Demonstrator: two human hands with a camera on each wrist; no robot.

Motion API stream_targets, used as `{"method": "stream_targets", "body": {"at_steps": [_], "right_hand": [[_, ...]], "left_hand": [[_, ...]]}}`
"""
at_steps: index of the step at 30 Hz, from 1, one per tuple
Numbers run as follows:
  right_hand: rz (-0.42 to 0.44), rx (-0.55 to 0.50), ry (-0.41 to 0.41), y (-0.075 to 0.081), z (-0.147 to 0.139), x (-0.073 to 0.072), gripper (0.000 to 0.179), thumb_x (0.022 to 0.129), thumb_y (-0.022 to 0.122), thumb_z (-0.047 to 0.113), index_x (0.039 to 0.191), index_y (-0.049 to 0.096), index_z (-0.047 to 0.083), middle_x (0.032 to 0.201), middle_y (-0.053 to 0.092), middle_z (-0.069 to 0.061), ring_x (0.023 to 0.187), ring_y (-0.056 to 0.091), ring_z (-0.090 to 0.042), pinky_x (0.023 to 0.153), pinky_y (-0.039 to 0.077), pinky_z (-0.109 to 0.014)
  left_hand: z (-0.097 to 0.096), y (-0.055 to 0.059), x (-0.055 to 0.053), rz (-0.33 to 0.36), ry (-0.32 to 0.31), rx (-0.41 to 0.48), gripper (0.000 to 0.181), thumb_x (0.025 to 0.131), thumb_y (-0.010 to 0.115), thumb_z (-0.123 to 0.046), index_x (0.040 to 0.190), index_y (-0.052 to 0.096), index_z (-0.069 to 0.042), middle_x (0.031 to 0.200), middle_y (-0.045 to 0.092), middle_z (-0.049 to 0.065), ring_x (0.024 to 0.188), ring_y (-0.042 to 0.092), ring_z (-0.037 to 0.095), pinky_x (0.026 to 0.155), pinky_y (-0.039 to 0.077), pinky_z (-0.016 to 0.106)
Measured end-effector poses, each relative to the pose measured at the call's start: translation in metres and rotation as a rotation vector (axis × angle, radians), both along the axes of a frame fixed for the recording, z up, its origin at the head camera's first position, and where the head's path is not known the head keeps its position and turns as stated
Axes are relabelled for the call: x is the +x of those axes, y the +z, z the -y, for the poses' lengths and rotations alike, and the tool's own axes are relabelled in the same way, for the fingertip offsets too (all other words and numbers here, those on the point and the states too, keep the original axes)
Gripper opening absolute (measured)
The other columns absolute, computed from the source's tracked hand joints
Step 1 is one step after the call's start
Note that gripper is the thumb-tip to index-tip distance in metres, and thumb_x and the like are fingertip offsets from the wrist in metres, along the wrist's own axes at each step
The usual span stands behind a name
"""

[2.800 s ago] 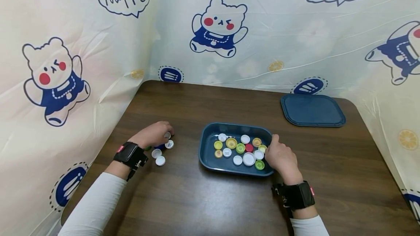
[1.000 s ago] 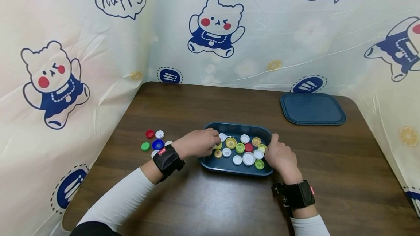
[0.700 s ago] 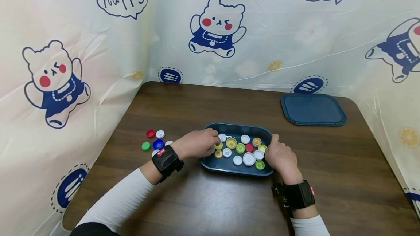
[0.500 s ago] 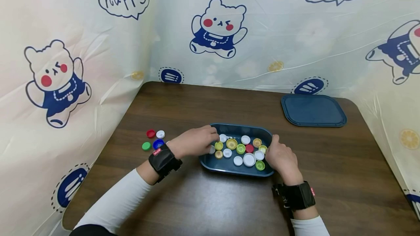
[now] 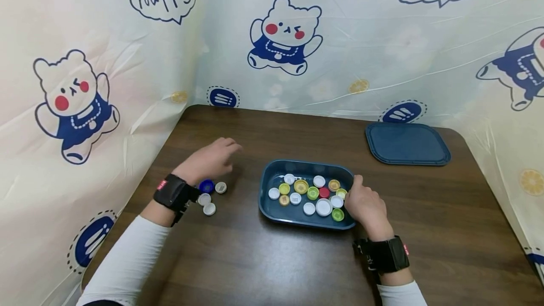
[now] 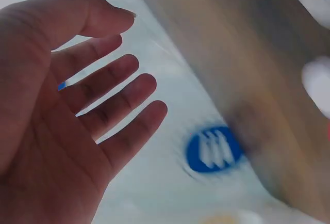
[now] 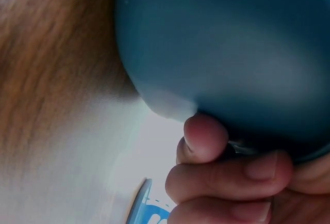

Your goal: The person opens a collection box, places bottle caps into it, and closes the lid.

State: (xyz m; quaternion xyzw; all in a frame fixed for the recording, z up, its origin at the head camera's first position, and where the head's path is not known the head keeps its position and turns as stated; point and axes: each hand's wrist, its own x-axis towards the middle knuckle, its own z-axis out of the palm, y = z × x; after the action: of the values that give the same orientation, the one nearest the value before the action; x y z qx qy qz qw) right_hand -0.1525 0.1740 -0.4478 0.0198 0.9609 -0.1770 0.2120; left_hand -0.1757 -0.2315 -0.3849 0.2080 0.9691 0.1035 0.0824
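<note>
My left hand (image 5: 212, 158) hovers over the table's left side, just above a small group of bottle caps. The left wrist view shows its fingers (image 6: 129, 100) spread and nearly straight, with nothing between them. Below it lie a blue cap (image 5: 207, 186) and white caps (image 5: 209, 208); its wrist and palm hide the rest of the group. My right hand (image 5: 366, 206) grips the right end of a dark blue tray (image 5: 306, 222), its curled fingers (image 7: 227, 175) at the rim. Inside the tray lie several white, yellow, green and red caps, including a white cap (image 5: 274, 193) at the left end.
A dark blue lid-like tray (image 5: 408, 143) lies flat at the table's back right. The brown wooden table (image 5: 263, 268) meets a printed curtain (image 5: 361, 37) along its back and left edges.
My left hand carried a white cap into the tray's left end, let go of it, and moved back left over the loose caps. My right hand stayed on the tray.
</note>
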Motion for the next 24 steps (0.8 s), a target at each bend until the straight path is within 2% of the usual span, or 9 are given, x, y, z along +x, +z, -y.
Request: {"method": "stream_targets", "body": {"at_steps": [4,9,18,24], "right_hand": [[0.000,-0.001,0.001,0.002,0.000,0.000,0.054,0.103,0.041,0.022,0.148,0.024,-0.003,0.115,0.062,-0.034,0.088,0.062,-0.041,0.071,0.050,-0.053],[0.004,0.000,0.005,0.003,0.000,0.000,0.054,0.103,0.042,0.022,0.148,0.024,-0.003,0.113,0.062,-0.033,0.086,0.062,-0.039,0.069,0.050,-0.051],[0.001,-0.001,0.002,0.002,0.000,0.000,0.054,0.103,0.042,0.021,0.148,0.024,-0.004,0.113,0.062,-0.033,0.086,0.062,-0.039,0.069,0.050,-0.051],[-0.005,0.001,0.006,0.001,0.000,-0.001,0.055,0.103,0.042,0.021,0.148,0.024,-0.005,0.110,0.062,-0.034,0.083,0.062,-0.038,0.067,0.050,-0.051]], "left_hand": [[0.037,-0.012,-0.003,0.049,0.112,-0.027,0.052,0.090,0.069,-0.010,0.140,0.056,0.000,0.140,0.053,0.021,0.131,0.049,0.037,0.107,0.044,0.053],[0.065,-0.026,0.001,0.090,0.155,-0.016,0.052,0.091,0.069,-0.011,0.139,0.056,0.003,0.137,0.054,0.024,0.129,0.050,0.041,0.105,0.043,0.058],[0.088,-0.053,0.006,0.120,0.172,-0.010,0.041,0.089,0.069,-0.008,0.129,0.064,0.002,0.126,0.061,0.022,0.116,0.056,0.038,0.099,0.047,0.058],[0.092,-0.061,0.006,0.139,0.191,-0.012,0.039,0.088,0.070,-0.006,0.125,0.065,0.003,0.122,0.062,0.023,0.109,0.057,0.037,0.097,0.049,0.058]]}}
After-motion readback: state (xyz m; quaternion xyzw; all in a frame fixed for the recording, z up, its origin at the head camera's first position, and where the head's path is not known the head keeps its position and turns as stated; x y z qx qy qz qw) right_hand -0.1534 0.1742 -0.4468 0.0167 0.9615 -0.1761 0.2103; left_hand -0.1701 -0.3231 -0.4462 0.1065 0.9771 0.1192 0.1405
